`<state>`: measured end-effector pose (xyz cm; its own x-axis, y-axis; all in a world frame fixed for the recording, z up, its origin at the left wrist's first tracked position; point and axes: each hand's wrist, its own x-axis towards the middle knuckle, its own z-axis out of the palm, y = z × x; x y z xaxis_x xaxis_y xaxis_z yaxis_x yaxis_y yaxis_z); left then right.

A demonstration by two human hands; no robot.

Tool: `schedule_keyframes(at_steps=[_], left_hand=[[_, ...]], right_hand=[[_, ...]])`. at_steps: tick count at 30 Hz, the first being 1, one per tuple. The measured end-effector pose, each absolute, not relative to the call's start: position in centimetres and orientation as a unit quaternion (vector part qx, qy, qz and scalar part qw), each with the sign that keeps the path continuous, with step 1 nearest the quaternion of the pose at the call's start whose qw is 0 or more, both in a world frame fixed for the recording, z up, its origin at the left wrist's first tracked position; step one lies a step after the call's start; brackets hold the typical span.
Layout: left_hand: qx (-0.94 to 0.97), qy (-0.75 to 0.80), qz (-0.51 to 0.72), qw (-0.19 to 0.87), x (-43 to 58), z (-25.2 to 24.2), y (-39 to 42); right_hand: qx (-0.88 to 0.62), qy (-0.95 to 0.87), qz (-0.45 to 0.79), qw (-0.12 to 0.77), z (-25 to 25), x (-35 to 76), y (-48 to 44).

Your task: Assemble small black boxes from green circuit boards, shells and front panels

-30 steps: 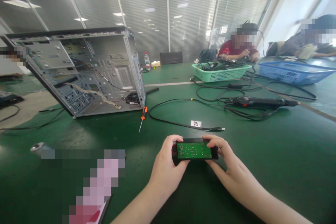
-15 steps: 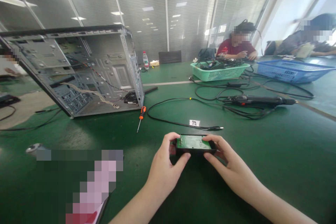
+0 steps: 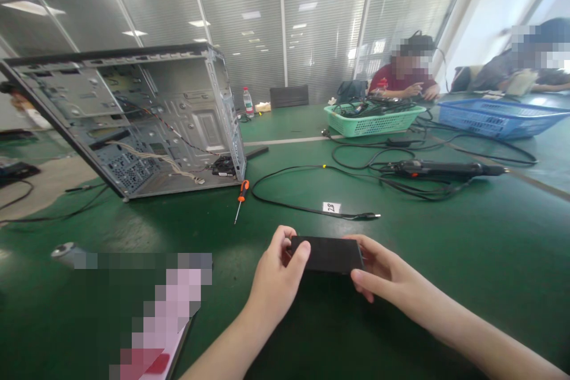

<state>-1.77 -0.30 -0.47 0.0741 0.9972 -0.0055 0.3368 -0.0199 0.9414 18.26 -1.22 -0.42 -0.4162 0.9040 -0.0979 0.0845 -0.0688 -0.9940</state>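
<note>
Between my hands is a small black plastic case (image 3: 332, 255), held a little above the green table with a plain flat face toward me. My left hand (image 3: 276, 276) grips its left end, thumb on the top face and fingers behind. At the other end, my right hand (image 3: 380, 267) has its thumb at the near corner and fingers on the far side and underneath. The circuit board seen in the case earlier is hidden. Just beyond lie a black cable (image 3: 307, 211) with a metal-tipped plug and a white paper tag (image 3: 332, 208) marked with handwriting.
At the left stands an opened computer case (image 3: 178, 101); an orange-handled screwdriver (image 3: 243, 191) lies beside it. A black electric screwdriver (image 3: 445, 170) and its cords lie right. Further back are a green basket (image 3: 374, 124) of cables, a blue basket (image 3: 499, 122), a bottle (image 3: 248, 104) and co-workers.
The black case has been turned over: the green circuit board faced up before, and now a plain black face does. My left thumb has moved onto that face.
</note>
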Motion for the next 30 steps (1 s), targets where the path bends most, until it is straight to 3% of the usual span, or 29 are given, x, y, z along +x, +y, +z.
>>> schedule_keyframes(at_steps=[12, 19, 30], left_hand=[[0.540, 0.501, 0.392, 0.551, -1.1, 0.9, -0.2], [0.532, 0.507, 0.402, 0.547, -1.4, 0.7, 0.2], [0.539, 0.523, 0.371, 0.545, -1.8, 0.5, 0.3]], right_hand=[[-0.468, -0.332, 0.729, 0.374, -0.5, 18.2, -0.8], [-0.458, -0.224, 0.772, 0.379, 1.3, 17.8, -1.1], [-0.432, -0.241, 0.794, 0.352, 0.5, 18.2, -1.1]])
